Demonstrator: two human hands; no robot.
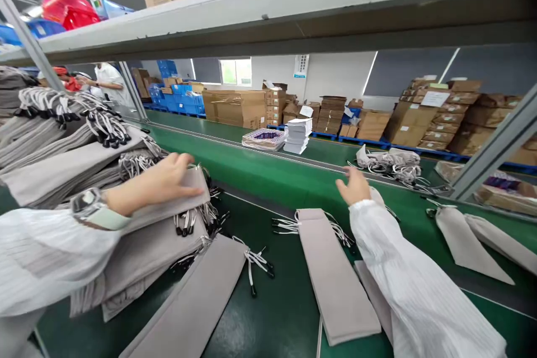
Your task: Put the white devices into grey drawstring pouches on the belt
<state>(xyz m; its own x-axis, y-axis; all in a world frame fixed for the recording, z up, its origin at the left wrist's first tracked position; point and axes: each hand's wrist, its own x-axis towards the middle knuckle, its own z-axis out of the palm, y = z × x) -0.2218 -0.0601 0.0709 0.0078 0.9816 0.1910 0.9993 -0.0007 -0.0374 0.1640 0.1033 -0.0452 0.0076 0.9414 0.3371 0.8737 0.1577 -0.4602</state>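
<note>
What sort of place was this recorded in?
Probably a factory or packing workshop: a long green strip looks like a conveyor belt, many similar grey corded pouches lie stacked or spread beside it, and cardboard boxes are piled toward the far wall.

The right sleeve point(403, 268) hides part of one grey pouch point(375, 293).

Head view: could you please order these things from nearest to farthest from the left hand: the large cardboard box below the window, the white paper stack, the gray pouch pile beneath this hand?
1. Gray pouch pile: right beneath the left hand.
2. White paper stack: ahead and to the right, across the green belt.
3. Large cardboard box: farther back, toward the wall.
</note>
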